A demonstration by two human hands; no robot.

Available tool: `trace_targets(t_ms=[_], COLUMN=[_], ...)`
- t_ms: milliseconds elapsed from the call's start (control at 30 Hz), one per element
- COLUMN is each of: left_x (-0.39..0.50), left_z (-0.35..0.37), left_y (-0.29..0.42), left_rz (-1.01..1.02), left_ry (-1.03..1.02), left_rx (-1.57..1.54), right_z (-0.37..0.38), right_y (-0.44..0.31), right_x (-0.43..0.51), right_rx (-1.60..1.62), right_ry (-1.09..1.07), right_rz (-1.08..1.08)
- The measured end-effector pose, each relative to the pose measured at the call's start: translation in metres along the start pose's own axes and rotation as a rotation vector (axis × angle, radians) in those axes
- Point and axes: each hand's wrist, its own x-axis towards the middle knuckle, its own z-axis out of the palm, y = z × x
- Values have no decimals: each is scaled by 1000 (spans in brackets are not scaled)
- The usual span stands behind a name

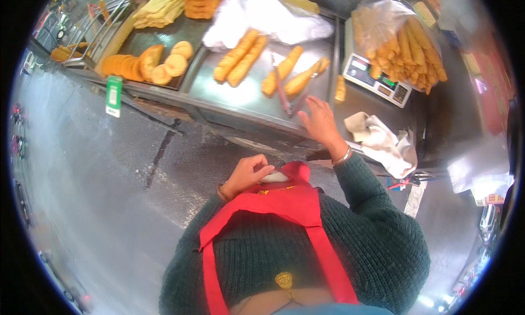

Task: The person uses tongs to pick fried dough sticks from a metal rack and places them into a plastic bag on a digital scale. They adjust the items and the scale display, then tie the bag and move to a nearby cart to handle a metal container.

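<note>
My right hand (320,120) is over the front edge of the metal tray (246,106), fingers apart, beside the joined end of metal tongs (281,87). The tongs lie spread around two fried dough sticks (283,71); whether my fingers touch them is hard to tell. Another pair of fried dough sticks (240,58) lies to their left. Near the waist of my red apron (270,200), my left hand (248,173) has its fingers curled by a whitish thing (275,177), and I cannot tell whether it grips this.
Right of the tray, a bag of fried dough sticks (404,52) rests on a digital scale (377,81). A crumpled cloth (385,142) lies in front. White plastic bags (266,15) cover the tray's back. Round flat cakes (174,62) and a hanging green card (114,96) are at left.
</note>
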Motion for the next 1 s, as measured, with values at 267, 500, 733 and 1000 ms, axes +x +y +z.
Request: trace_targets(t_ms=[267,500,733,1000], left_x=[-65,15,118,244], left_z=[-119,-147,-155,-65], left_y=[-24,10,31,46], left_rz=[-39,250,411,652], left_ry=[146,125,189,257], left_rx=[110,297,592,1035], right_z=[68,80,45,0], right_y=[-32,-17,-29,-26], right_x=[29,43,26,55], right_rx=[-280,-240,-14,808], right_ry=[197,84,471,391], right_rz=[88,235,113,656])
